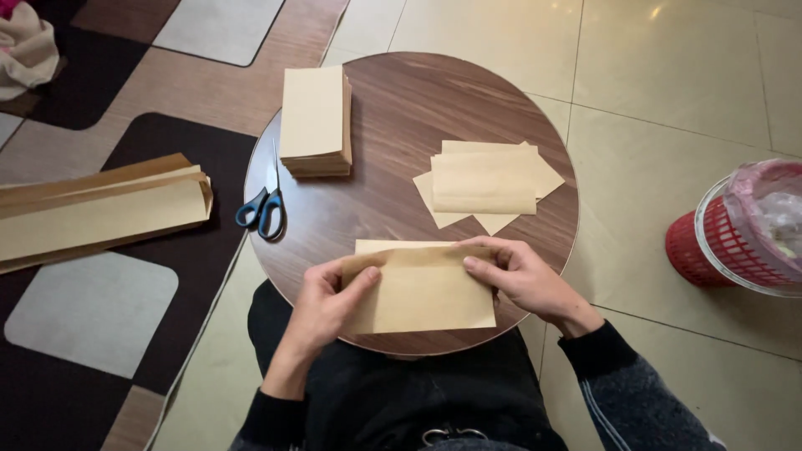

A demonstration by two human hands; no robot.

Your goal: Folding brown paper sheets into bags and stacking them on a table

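A tan paper sheet (422, 292) lies at the near edge of a round dark wooden table (401, 108), its top part folded over. My left hand (330, 301) grips its left edge with the thumb pressed on top. My right hand (518, 276) holds the right edge, fingers flat along the folded flap. Further back on the table's right lies a small pile of folded tan paper pieces (484, 184). A neat stack of cut tan sheets (315, 121) stands at the table's back left.
Blue-handled scissors (266, 205) lie at the table's left rim. Long folded tan paper strips (100, 213) rest on the patterned rug (92, 309) to the left. A red basket with a plastic liner (743, 230) stands on the tiled floor at right. Cloth (25, 50) lies top left.
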